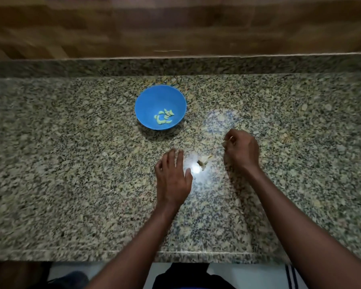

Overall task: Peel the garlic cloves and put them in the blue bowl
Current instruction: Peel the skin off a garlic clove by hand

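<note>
Several peeled cloves point(164, 117) already in blue bowl point(144, 105). Unpeeled garlic piece point(204, 160) lies on counter point(71, 163) between hands, touching neither. Left hand point(173, 178) flat, fingers relaxed, just beside it. Right hand point(241, 149) curled; we glimpse pale scrap at fingertips, identity unclear. We judge garlic light, firm, papery-skinned; pinch at ends.

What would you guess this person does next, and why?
Probably the flat left hand picks up the papery garlic piece lying between the hands on the speckled granite counter. Peeled cloves already sit in the round blue bowl.
</note>
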A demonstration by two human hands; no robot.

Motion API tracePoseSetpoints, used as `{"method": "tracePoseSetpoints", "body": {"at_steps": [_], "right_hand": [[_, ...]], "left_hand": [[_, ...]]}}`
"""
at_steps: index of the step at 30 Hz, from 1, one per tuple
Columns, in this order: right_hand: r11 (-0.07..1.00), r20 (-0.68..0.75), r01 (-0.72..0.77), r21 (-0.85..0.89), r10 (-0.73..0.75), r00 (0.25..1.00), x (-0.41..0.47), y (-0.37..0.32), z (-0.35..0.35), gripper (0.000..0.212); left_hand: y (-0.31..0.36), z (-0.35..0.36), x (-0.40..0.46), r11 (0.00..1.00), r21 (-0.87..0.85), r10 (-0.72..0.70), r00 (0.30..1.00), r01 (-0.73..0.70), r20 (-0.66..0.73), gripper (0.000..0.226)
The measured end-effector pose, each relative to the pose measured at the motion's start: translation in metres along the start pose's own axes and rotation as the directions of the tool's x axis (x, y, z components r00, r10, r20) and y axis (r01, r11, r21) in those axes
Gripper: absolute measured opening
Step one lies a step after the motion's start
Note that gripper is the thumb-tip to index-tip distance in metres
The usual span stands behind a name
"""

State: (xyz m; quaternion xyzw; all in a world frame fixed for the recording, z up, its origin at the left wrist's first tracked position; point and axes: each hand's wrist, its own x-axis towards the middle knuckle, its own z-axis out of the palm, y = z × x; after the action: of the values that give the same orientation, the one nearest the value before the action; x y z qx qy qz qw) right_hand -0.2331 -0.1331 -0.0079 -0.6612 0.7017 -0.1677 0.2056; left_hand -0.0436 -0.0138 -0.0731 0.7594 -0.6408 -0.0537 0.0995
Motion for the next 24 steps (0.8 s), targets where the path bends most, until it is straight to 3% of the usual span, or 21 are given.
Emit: {"method": "tracePoseSetpoints", "body": {"at_steps": [3, 6, 12, 17, 19, 21, 24], "right_hand": [[0.977, -0.005, 0.065, 0.203, -0.065, 0.998, 0.018, -0.034, -0.009, 0.008], [0.93, -0.012, 0.243, 0.276, -0.249, 0.968, 0.039, -0.091, -0.011, 0.009], [0.863, 0.116, 0.505, -0.008, -0.5, 0.858, 0.065, -0.156, 0.018, 0.019], [0.924, -0.079, 0.344, 0.166, -0.335, 0.939, 0.034, -0.116, -0.006, 0.008], [0.963, -0.004, 0.211, 0.169, -0.213, 0.977, 0.008, -0.078, -0.01, 0.008], [0.987, 0.173, 0.133, 0.095, -0.148, 0.974, -0.017, -0.044, -0.003, 0.021], [0.975, 0.283, 0.223, -0.021, -0.208, 0.936, -0.039, -0.016, 0.015, 0.024]], "left_hand": [[0.002, -0.003, -0.001, 1.0, 0.0, -0.008, 1.0, 0.008, 0.021, 0.063], [0.003, -0.005, 0.0, 1.0, -0.005, -0.007, 1.0, 0.008, 0.026, 0.063], [0.004, -0.006, 0.0, 1.0, 0.002, -0.016, 0.999, 0.015, 0.037, 0.063], [0.003, -0.005, 0.0, 1.0, 0.006, -0.012, 0.999, 0.012, 0.046, 0.063], [0.003, -0.005, 0.0, 1.0, -0.004, -0.007, 0.999, 0.007, 0.043, 0.063], [0.004, -0.005, -0.001, 1.0, -0.007, -0.006, 0.999, 0.006, 0.042, 0.062], [0.004, -0.006, -0.001, 1.0, 0.005, -0.005, 0.999, 0.005, 0.041, 0.063]]}}
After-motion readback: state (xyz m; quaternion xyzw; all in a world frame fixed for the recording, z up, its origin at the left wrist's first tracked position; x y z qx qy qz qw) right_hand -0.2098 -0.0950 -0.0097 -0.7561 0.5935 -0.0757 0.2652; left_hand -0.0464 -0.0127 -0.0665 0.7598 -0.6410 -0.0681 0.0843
